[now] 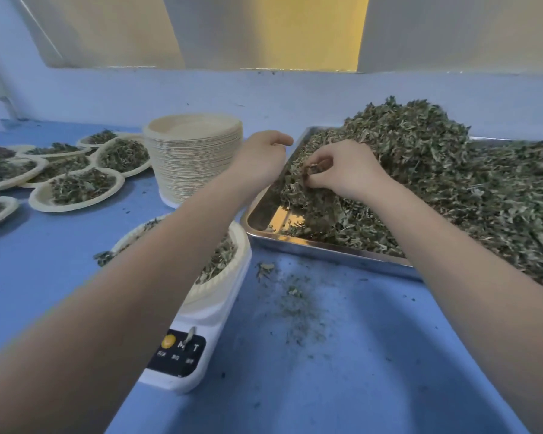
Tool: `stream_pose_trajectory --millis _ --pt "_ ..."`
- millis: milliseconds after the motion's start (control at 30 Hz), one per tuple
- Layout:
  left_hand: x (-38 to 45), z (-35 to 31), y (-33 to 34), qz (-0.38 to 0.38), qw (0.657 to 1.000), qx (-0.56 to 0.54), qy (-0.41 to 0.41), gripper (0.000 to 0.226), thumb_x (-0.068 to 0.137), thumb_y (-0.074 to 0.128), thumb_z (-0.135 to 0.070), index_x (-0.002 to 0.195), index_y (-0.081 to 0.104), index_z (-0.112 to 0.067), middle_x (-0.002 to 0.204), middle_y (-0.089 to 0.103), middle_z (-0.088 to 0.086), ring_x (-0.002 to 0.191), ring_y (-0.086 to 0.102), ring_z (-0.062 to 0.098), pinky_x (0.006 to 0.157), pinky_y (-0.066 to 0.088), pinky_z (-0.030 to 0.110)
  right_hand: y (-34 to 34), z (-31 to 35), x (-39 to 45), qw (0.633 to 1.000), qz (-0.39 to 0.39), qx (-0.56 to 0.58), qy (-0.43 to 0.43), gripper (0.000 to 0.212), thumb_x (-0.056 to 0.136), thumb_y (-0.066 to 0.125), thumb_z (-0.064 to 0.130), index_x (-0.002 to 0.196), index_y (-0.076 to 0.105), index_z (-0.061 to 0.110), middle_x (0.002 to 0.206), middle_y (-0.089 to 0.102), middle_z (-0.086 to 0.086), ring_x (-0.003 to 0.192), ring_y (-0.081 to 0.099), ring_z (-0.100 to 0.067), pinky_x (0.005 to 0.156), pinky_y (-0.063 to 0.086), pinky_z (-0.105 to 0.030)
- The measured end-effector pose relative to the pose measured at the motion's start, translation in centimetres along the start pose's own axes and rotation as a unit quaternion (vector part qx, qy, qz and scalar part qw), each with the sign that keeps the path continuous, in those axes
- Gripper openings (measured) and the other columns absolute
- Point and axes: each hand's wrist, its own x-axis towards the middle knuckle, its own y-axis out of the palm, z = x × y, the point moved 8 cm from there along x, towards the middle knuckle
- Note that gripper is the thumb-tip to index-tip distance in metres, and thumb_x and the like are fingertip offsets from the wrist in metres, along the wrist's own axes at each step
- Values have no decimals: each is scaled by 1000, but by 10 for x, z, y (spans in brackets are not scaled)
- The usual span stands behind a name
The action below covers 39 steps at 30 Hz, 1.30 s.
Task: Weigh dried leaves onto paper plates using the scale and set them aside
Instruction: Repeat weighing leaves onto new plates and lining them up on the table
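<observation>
A: How is the right hand [345, 170] seen?
B: It is laid on the leaves [436, 183] heaped in the tray [320, 249], and a small tuft is pinched between thumb and curled fingers.

A: And the left hand [261, 158]?
B: It is held just above the tray's left edge, beside the stack [195, 158] of plates. Its fingers are loosely curled; nothing is held.

A: Where is the plate [229, 264] being weighed?
B: On the scale [185, 349], under the left forearm; some leaves are seen in it.

A: What else is shown?
B: Filled plates [76, 186] are set well to the left, overlapping one another. Crumbs [292, 296] are scattered on the table [326, 386] near the scale.
</observation>
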Motion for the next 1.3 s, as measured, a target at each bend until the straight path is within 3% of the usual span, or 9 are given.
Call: stream_pose_trajectory --millis 133,267,433,600,767,900,1000,1133,1300 --pt "-7 11 -27 -22 999 -18 -14 34 96 37 -9 120 58 -18 120 60 7 89 58 21 78 48 33 -2 8 1 1000 -25 14 8 26 82 67 27 108 70 25 94 61 3 81 52 -12 65 38 -19" --pt "-18 21 -51 -36 998 -50 -30 29 95 39 -5 115 58 -13 113 59 11 76 56 18 69 46 33 4 17 3 998 -14 -56 27 23 87 63 17 109 69 13 108 69 -11 87 62 -24 73 43 -26" --pt "-30 28 -82 -55 996 -66 -32 23 95 40 -4 106 58 -13 106 59 7 75 56 21 67 47 30 23 18 2 996 39 -9 80 44 75 81 22 112 63 8 92 70 -7 39 59 -3 59 50 -22" --pt "-40 38 -92 -55 996 -58 -49 24 94 43 -3 105 61 -13 104 63 5 75 58 18 71 52 30 35 42 -2 998 37 -9 53 15 85 70 16 90 67 2 83 73 -11 62 69 -15 66 58 -29" --pt "-44 40 -89 -47 996 -55 -52 25 93 45 -4 108 63 -13 102 64 4 77 57 18 78 53 33 31 71 -8 985 21 169 26 13 82 73 16 74 63 16 73 67 2 43 60 2 41 43 -8" --pt "-46 35 -95 -52 997 -42 -42 23 92 44 -3 101 62 -13 97 62 5 73 56 17 66 51 29 26 108 -16 966 47 252 -26 10 79 76 13 75 67 12 76 71 -4 57 68 -6 61 56 -18" --pt "-52 31 -110 -72 997 -11 -33 22 90 44 -5 80 60 -17 81 59 6 61 53 16 54 44 27 27 132 -19 951 88 292 -55 16 78 76 9 89 70 -2 79 71 -11 59 69 -15 68 59 -27" --pt "-63 40 -131 -71 992 84 -53 29 87 46 -11 59 56 -14 73 58 11 61 48 22 51 34 25 42 156 -29 947 175 255 -91 31 77 78 17 95 67 -5 78 69 -7 61 68 -17 68 60 -29" --pt "-76 64 -134 -17 986 125 -112 24 88 51 -15 71 67 -16 79 66 -3 59 53 14 53 39 24 53 164 -38 963 193 154 -111 31 74 79 39 97 70 22 90 68 6 67 64 -7 67 59 -27"
